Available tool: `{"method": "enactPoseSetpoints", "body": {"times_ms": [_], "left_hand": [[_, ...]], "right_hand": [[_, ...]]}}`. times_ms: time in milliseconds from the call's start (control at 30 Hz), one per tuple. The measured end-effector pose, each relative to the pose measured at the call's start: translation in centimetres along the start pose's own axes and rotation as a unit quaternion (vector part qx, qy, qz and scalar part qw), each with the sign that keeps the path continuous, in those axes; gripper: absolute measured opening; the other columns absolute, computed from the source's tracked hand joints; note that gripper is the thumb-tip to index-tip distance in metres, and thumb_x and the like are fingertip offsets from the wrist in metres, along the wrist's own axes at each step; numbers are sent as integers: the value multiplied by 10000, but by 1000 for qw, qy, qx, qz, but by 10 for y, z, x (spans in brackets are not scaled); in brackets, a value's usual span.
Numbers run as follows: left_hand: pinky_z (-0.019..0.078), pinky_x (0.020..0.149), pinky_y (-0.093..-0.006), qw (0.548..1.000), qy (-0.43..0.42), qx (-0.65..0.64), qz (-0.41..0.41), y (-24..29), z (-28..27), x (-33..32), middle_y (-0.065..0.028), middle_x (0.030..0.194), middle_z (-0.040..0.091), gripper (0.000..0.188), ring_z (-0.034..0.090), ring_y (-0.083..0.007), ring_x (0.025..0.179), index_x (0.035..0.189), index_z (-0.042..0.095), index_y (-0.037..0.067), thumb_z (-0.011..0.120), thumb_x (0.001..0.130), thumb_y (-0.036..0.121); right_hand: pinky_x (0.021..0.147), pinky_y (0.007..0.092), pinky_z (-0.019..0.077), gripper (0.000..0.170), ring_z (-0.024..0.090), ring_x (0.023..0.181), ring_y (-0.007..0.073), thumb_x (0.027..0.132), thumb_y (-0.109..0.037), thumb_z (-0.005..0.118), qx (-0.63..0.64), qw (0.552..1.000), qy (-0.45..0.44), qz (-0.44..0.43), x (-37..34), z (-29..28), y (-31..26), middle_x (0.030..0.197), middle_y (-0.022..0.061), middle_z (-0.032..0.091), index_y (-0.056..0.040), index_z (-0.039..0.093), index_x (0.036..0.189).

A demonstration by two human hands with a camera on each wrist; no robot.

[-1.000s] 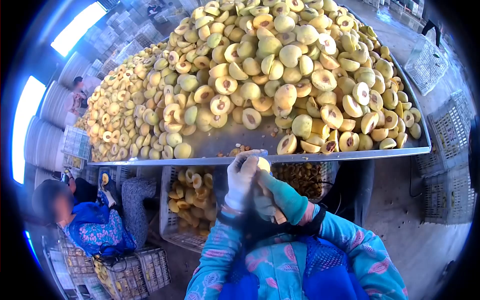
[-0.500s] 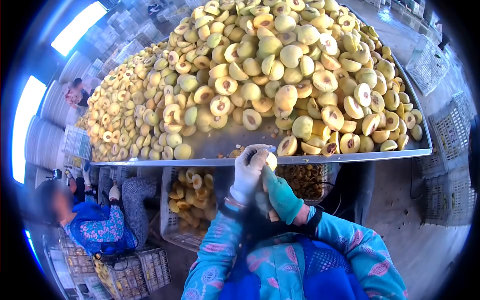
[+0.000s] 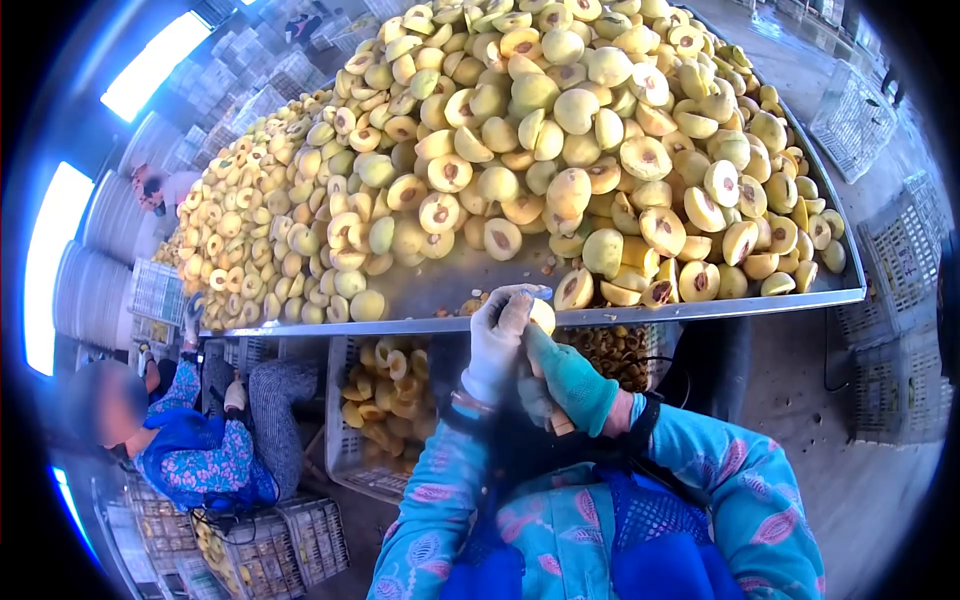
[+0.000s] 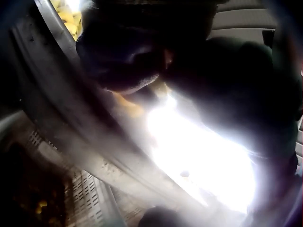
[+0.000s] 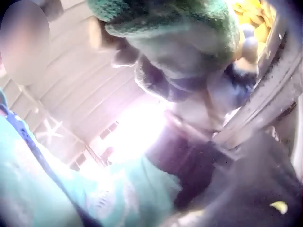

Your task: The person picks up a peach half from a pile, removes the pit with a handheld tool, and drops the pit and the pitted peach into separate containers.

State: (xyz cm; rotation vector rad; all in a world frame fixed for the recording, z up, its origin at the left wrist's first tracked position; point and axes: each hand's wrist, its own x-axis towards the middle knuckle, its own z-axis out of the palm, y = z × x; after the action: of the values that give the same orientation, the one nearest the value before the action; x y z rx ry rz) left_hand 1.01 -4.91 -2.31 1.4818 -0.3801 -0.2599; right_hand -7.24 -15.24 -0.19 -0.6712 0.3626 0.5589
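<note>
At the tray's near edge, my left hand (image 3: 497, 340) in a white glove grips a yellow peach half (image 3: 542, 316), mostly covered by fingers. My right hand (image 3: 575, 385), in a green glove, is curled round a wooden-handled tool (image 3: 563, 424); its handle end sticks out below the palm and its working end is hidden at the fruit. Both hands meet at the peach half. In the right wrist view the green glove (image 5: 180, 33) and handle end (image 5: 96, 34) show. The left wrist view is dark and glared, with the left glove (image 4: 123, 66) in shadow.
A big metal tray (image 3: 430, 284) bears a heap of peach halves (image 3: 500, 130), many with pits. Beneath its edge stand a crate (image 3: 345, 455) of hollowed halves and another with dark scraps (image 3: 610, 350). Another person (image 3: 200, 440) sits at left. Stacked crates (image 3: 895, 390) stand at right.
My joined hands have shifted slightly right with the peach half, then stayed nearly still. The person at left has lowered a peach half from view and now reaches an arm to the tray edge.
</note>
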Motion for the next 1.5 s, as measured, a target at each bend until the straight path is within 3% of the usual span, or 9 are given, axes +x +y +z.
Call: {"method": "enactPoseSetpoints", "body": {"times_ms": [133,233,333,867,967,1067,1133,1333,1500], "left_hand": [[475,798,-258,988,-53,-105,-97,9,-2,2,-58,1034,647,188,564,-104,875,1046,610,-15,563,933,127],[476,784,-246,1000,8,-14,12,3,6,0,-60,1055,635,187,558,-98,884,1056,608,-5,560,933,127],[477,773,-244,995,35,-84,-31,0,10,-1,-62,1036,639,189,557,-95,874,1060,608,0,567,933,135],[476,819,-273,999,-52,-13,7,0,1,12,-60,1021,655,171,577,-114,904,1034,622,-10,566,926,110],[496,780,-260,999,-31,2,17,10,0,1,-68,1043,654,187,579,-112,895,1057,621,-11,564,928,113],[512,725,-258,996,-1,-84,-33,1,-1,2,-88,1005,663,193,604,-126,830,1052,622,-14,562,932,124],[527,673,-280,967,-72,-216,-117,8,-7,5,-123,910,672,237,625,-160,715,1016,622,-22,550,945,193],[543,607,-316,992,-121,-16,-34,2,-16,12,-150,815,666,335,649,-215,681,987,630,-62,520,938,251],[516,757,-285,973,-184,-82,-109,18,-19,13,-119,893,688,257,638,-163,810,995,649,-34,566,914,196]], "right_hand": [[345,281,325,475,419,370,145,969,-533,400,-48,996,45,-68,0,5,8,543,29,460,-105,471,776],[340,270,347,471,431,370,125,975,-505,410,-200,970,105,-95,4,-4,0,525,17,452,-87,493,775],[347,265,350,476,435,375,127,972,-514,408,-51,993,87,-67,0,7,1,530,17,457,-85,486,780],[318,268,300,514,346,346,124,937,-606,396,37,992,102,-65,4,20,7,502,25,412,-138,445,730],[326,279,325,503,387,348,137,966,-562,371,-149,977,127,-81,-3,13,2,485,24,403,-129,446,721],[335,268,346,514,426,332,157,957,-571,390,-45,998,28,-36,4,4,4,480,47,452,-110,473,744],[335,272,344,526,413,327,159,946,-591,395,-15,999,7,-45,-5,17,4,470,44,443,-110,478,751],[347,278,346,497,400,334,151,956,-579,376,32,997,-50,57,-3,4,1,497,31,458,-130,472,766],[344,270,313,502,372,360,124,939,-616,379,-34,996,33,-78,2,10,22,520,-6,405,-145,466,791]]}}
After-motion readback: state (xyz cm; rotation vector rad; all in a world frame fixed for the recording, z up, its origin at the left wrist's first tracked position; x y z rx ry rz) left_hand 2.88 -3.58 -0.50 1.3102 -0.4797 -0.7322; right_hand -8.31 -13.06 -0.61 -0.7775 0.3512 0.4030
